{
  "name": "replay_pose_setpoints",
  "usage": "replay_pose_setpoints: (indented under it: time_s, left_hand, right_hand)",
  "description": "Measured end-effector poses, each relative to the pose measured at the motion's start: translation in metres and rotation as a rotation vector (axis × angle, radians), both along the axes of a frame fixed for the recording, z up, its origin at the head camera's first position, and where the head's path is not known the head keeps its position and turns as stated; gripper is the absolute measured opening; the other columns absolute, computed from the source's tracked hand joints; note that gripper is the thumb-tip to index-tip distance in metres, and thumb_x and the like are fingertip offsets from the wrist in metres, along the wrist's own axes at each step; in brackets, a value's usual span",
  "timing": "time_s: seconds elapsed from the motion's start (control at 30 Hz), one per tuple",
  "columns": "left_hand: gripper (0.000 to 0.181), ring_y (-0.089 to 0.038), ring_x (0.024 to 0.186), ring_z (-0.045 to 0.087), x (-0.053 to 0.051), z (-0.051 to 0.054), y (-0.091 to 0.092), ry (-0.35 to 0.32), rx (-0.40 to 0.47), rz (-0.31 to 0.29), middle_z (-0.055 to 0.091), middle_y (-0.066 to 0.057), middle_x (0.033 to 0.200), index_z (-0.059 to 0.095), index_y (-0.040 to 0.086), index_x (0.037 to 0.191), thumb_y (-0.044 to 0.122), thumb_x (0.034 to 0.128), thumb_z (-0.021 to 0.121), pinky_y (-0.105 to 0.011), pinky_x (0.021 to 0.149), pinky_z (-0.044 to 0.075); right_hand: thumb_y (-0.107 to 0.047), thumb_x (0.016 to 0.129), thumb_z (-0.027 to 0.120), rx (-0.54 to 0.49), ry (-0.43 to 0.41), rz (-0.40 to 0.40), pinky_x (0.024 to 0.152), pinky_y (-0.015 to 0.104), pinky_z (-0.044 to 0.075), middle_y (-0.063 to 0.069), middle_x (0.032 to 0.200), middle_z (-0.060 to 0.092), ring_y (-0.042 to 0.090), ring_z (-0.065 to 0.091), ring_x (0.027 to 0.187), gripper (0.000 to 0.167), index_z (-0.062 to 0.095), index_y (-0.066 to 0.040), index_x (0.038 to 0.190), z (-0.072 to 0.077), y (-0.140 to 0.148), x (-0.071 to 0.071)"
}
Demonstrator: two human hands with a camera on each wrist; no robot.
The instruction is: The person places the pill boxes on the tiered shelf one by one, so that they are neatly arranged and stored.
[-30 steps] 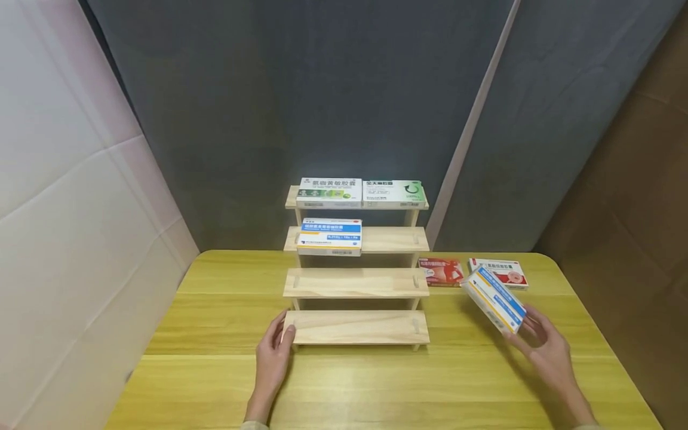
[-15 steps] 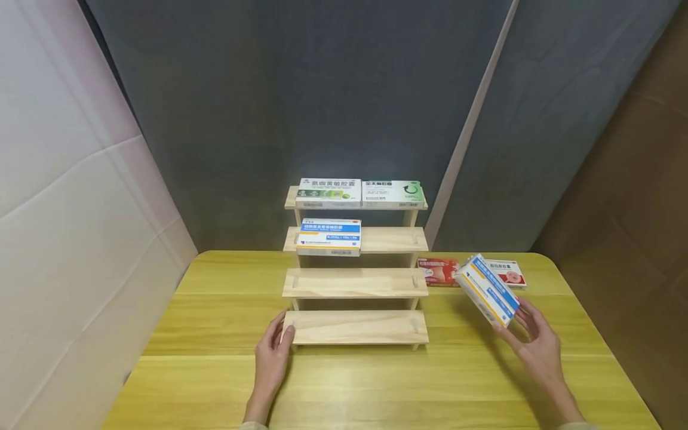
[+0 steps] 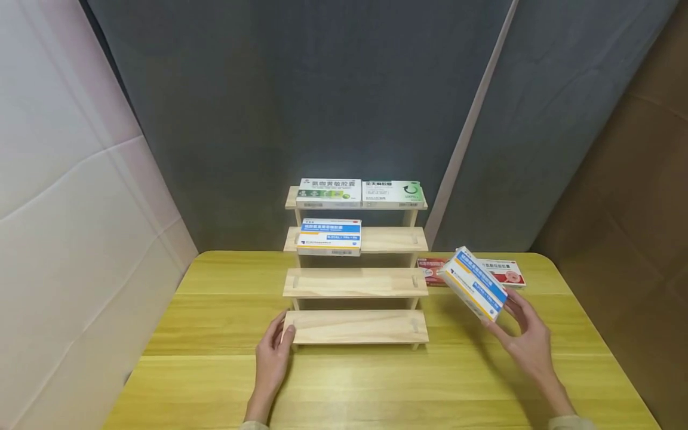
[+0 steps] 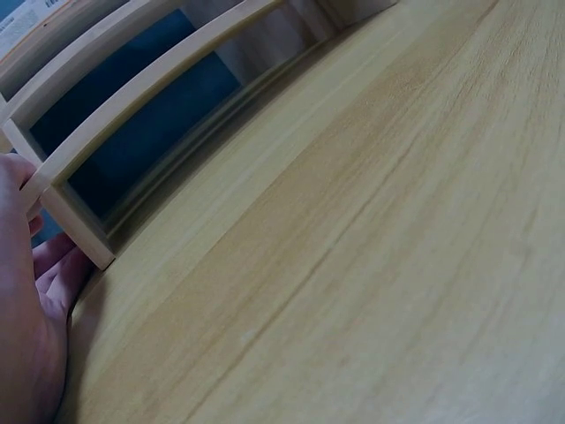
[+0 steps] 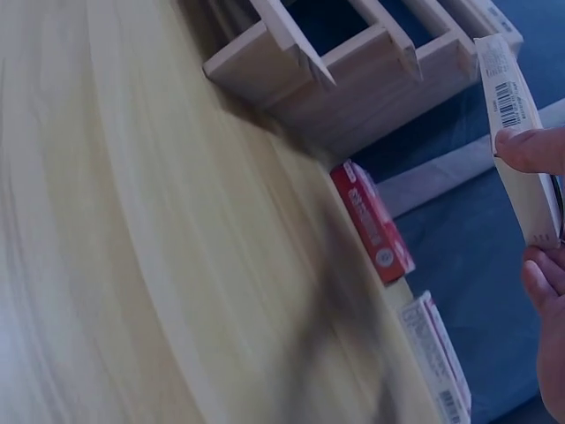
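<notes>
A blue, white and yellow medicine box point(image 3: 475, 283) is pinched by its right end in my right hand point(image 3: 524, 334), tilted and raised over the table. The right wrist view shows the thumb across that box's point(image 5: 512, 115) barcode side. My left hand point(image 3: 273, 352) grips the left end of the lowest step of a wooden tiered shelf point(image 3: 355, 327); in the left wrist view its fingers point(image 4: 62, 269) lie around the corner leg. On the second tier from the top lies a similar blue and white box point(image 3: 329, 237).
Two green and white medicine boxes, one left point(image 3: 329, 192) and one right point(image 3: 392, 194), lie on the top tier. Behind the held box, a red box point(image 3: 430, 270) and a white and red box point(image 3: 505, 273) lie on the table. A dark curtain point(image 3: 344, 107) hangs behind.
My right hand has moved left and slightly up with the blue and white medicine box, which now covers part of the red box. The left hand stays on the shelf.
</notes>
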State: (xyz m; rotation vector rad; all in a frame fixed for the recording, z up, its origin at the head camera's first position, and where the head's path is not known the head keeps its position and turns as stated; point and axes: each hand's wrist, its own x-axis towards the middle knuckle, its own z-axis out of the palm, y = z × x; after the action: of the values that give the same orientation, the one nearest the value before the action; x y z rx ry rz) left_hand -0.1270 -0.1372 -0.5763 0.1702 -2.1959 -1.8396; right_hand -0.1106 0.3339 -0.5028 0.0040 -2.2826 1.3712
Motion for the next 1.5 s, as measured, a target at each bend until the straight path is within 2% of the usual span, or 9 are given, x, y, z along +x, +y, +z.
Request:
replay_pose_setpoints:
  time_s: [0.13,0.4,0.63,0.87,1.33,1.5]
  left_hand:
    - [0.043,0.011,0.110,0.055,0.000,0.000,0.000,-0.004,-0.004,0.002,0.064,-0.021,0.134,0.055,0.004,0.143,0.016,0.1024,0.061,-0.001,0.102,0.040]
    - [0.043,0.011,0.109,0.055,0.000,0.000,0.000,-0.001,-0.002,0.007,0.064,-0.021,0.133,0.056,0.003,0.143,0.015,0.1020,0.062,-0.002,0.102,0.041]
    - [0.043,0.011,0.110,0.055,0.000,0.000,0.000,-0.002,-0.002,0.007,0.064,-0.021,0.133,0.056,0.003,0.143,0.014,0.1021,0.061,-0.002,0.102,0.041]
    - [0.042,0.010,0.110,0.056,0.000,0.001,0.001,-0.001,0.004,-0.002,0.065,-0.021,0.132,0.056,0.004,0.143,0.016,0.1024,0.061,-0.002,0.102,0.041]
    - [0.043,0.010,0.109,0.056,0.001,0.002,-0.001,-0.006,0.004,-0.001,0.065,-0.021,0.131,0.056,0.003,0.142,0.015,0.1020,0.062,-0.002,0.102,0.041]
    - [0.043,0.009,0.108,0.057,0.001,0.002,0.000,-0.006,0.015,-0.005,0.065,-0.021,0.130,0.056,0.004,0.143,0.015,0.1020,0.062,-0.003,0.102,0.042]
  right_hand:
    - [0.006,0.074,0.086,-0.001,-0.003,0.013,0.104,0.003,0.042,0.010,0.137,0.063,-0.012,0.056,0.116,0.084,0.049,-0.004,0.148,0.006,-0.006,-0.003]
    - [0.007,0.076,0.085,-0.044,-0.007,0.045,0.106,0.005,0.042,0.006,0.138,0.062,-0.010,0.057,0.117,0.081,0.049,-0.005,0.147,0.021,-0.020,-0.004]
    - [0.013,0.073,0.083,-0.058,0.052,0.113,0.109,0.009,0.043,0.016,0.144,0.056,-0.007,0.057,0.121,0.081,0.051,-0.003,0.146,0.031,-0.032,-0.008]
    - [0.011,0.071,0.086,0.012,0.088,0.144,0.108,0.006,0.042,0.023,0.144,0.055,-0.010,0.055,0.121,0.083,0.051,-0.002,0.145,0.042,-0.041,-0.013]
    - [-0.001,0.077,0.087,0.131,0.071,0.257,0.102,0.000,0.040,0.020,0.146,0.055,-0.017,0.049,0.122,0.082,0.048,-0.004,0.148,0.070,-0.050,-0.049]
    - [-0.002,0.078,0.087,0.172,0.071,0.314,0.104,0.003,0.041,0.021,0.146,0.055,-0.018,0.048,0.123,0.082,0.047,-0.003,0.149,0.080,-0.048,-0.063]
